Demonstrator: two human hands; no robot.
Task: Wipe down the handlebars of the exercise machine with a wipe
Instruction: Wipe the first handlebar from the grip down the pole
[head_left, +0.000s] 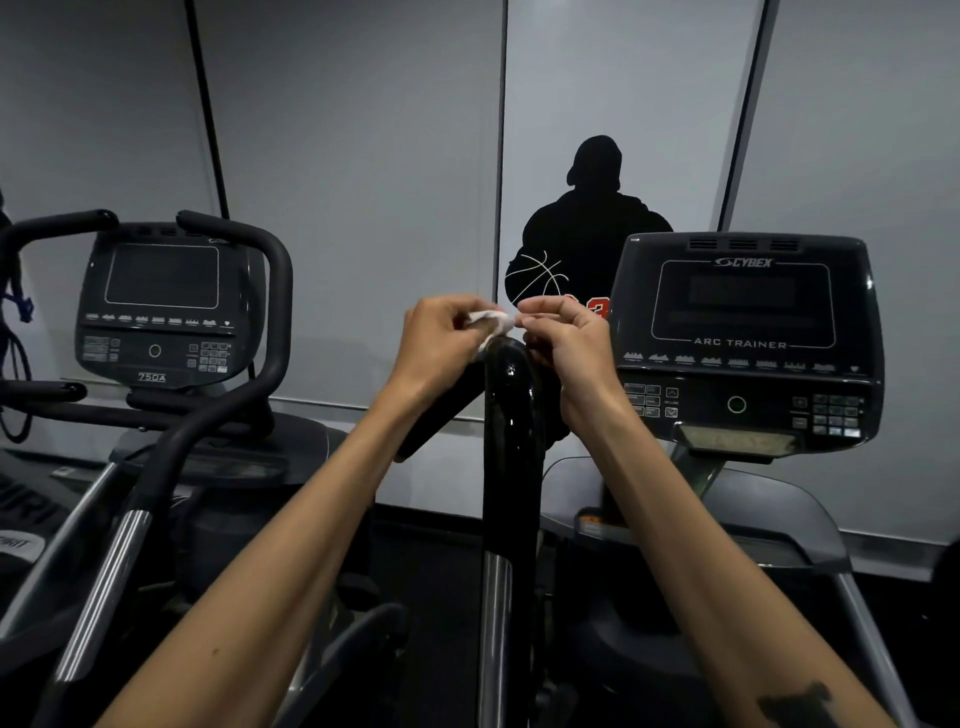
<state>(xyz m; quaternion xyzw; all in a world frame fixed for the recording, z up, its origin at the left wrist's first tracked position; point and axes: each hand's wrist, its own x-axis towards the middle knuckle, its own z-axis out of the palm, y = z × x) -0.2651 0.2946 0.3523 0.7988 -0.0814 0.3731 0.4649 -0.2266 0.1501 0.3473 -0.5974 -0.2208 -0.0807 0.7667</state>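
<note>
**A:** How far along are you?

**B:** Early or mid-way, by the look of it. Your left hand has its grip curled round a small crumpled white wipe, and your right hand pinches the wipe's other end with the fingers bent in. Both hands hold it just above the rounded top of the black handlebar, perhaps touching it there; you cannot tell for certain.

**A:** So what's done?

**B:** The glossy black upper part shines as if wet, so you may have covered it already, but that is only a guess. The silver lower section and the side branch running down to the left show no sign either way. Those, and any other bar, are likely left.

**A:** And the room?

**B:** You're in a dim gym. The Cybex Arc Trainer console sits to your right, a second machine's console marked 750A to your left. Grey wall panels stand behind, one carrying a dark silhouette of a basketball player. The floor is dark.
</note>
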